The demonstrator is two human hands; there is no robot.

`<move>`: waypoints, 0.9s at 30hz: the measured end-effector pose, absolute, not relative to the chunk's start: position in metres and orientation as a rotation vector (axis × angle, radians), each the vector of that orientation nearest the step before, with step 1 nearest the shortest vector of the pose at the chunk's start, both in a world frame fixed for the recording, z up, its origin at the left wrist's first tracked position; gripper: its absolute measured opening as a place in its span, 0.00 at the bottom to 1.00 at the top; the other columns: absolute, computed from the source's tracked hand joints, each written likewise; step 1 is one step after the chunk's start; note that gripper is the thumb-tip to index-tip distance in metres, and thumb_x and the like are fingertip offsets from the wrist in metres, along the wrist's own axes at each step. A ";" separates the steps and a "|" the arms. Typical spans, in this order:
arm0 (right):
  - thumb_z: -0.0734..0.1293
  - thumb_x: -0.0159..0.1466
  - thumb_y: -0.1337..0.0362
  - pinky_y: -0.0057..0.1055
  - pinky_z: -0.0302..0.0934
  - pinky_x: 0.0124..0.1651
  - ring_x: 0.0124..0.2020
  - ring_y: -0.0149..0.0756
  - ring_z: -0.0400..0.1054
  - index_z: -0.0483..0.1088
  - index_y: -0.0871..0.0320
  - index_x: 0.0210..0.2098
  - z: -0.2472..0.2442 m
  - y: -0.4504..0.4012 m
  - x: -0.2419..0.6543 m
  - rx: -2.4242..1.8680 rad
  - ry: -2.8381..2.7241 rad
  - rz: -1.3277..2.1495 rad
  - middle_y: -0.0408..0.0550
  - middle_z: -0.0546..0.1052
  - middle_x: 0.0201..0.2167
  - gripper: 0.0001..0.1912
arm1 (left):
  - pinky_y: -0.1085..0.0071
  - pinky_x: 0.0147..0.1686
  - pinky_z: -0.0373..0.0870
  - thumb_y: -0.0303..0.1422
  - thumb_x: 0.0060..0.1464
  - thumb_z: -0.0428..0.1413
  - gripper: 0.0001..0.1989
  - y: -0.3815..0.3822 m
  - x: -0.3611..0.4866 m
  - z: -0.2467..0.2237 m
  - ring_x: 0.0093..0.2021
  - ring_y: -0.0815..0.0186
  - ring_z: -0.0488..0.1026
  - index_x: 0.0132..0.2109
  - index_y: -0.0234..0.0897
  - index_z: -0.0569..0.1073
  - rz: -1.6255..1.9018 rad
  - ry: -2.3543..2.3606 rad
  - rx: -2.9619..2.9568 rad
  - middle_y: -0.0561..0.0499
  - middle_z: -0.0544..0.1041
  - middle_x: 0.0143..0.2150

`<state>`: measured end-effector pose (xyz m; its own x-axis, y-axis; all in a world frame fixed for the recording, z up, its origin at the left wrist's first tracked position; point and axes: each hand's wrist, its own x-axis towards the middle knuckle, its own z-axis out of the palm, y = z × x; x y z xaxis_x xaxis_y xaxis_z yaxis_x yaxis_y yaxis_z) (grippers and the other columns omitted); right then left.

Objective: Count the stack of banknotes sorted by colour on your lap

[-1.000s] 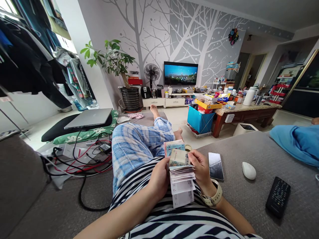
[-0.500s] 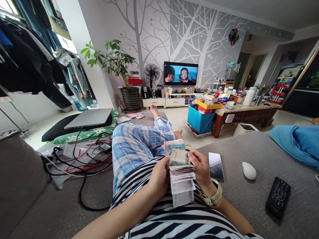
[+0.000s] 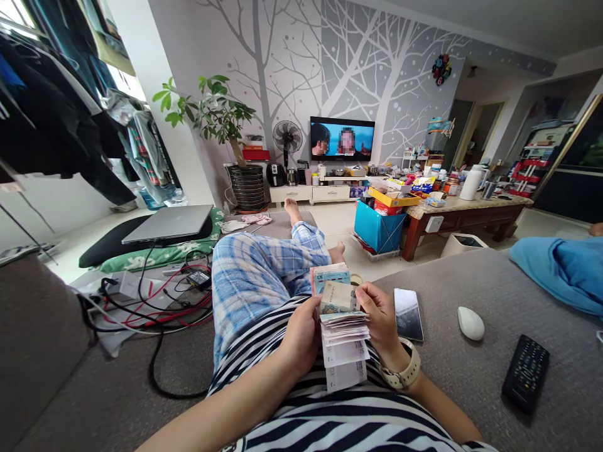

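Observation:
A bundle of paper banknotes is between my two hands in front of my striped top. My left hand (image 3: 301,334) grips its left edge, thumb on top. My right hand (image 3: 382,321) pinches the right edge, and a pale watch (image 3: 406,370) is on that wrist. The uppermost banknote (image 3: 338,295) is brownish with printed detail. Below it, whitish note ends (image 3: 346,353) fan down in overlapping layers toward my belly. Just beyond stands another stack of blue and pink notes (image 3: 330,275); what supports it is hidden. A roll of tape (image 3: 357,279) shows partly behind my right hand.
On the grey sofa to the right lie a phone (image 3: 407,314), a white mouse (image 3: 471,323) and a black remote (image 3: 526,373). Tangled cables (image 3: 155,307) and a closed laptop (image 3: 168,224) are at the left. A cluttered table (image 3: 466,204) and blue bin (image 3: 379,227) stand ahead.
My hands and the banknotes show almost no movement. The picture on the television has changed.

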<state>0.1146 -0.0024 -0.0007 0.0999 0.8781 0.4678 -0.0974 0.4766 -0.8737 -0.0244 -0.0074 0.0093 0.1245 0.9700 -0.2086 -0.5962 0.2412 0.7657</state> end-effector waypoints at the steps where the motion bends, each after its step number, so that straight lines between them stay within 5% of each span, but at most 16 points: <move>1: 0.65 0.64 0.51 0.29 0.46 0.25 0.21 0.30 0.50 0.64 0.56 0.22 -0.001 -0.002 0.115 -0.790 -1.263 0.847 0.38 0.58 0.19 0.20 | 0.65 0.40 0.76 0.30 0.55 0.56 0.11 -0.008 -0.024 0.009 0.37 0.57 0.81 0.42 0.30 0.78 1.239 0.793 0.584 0.43 0.83 0.37; 19: 0.65 0.65 0.50 0.29 0.46 0.25 0.22 0.30 0.50 0.63 0.56 0.23 -0.004 -0.003 0.115 -0.770 -1.273 0.850 0.38 0.59 0.19 0.21 | 0.67 0.36 0.75 0.30 0.53 0.56 0.10 -0.008 -0.024 0.008 0.34 0.59 0.80 0.40 0.29 0.78 1.225 0.830 0.581 0.44 0.83 0.34; 27: 0.65 0.66 0.49 0.29 0.48 0.26 0.22 0.30 0.52 0.64 0.56 0.23 -0.007 -0.004 0.117 -0.727 -1.292 0.841 0.38 0.60 0.18 0.22 | 0.65 0.43 0.76 0.28 0.54 0.55 0.09 -0.009 -0.024 0.009 0.37 0.58 0.81 0.40 0.29 0.78 1.232 0.766 0.582 0.43 0.83 0.36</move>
<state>0.1166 -0.0041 -0.0074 0.0728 0.8557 0.5123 -0.1226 0.5175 -0.8469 -0.0240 -0.0089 0.0087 0.1451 0.9693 -0.1985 -0.6073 0.2456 0.7555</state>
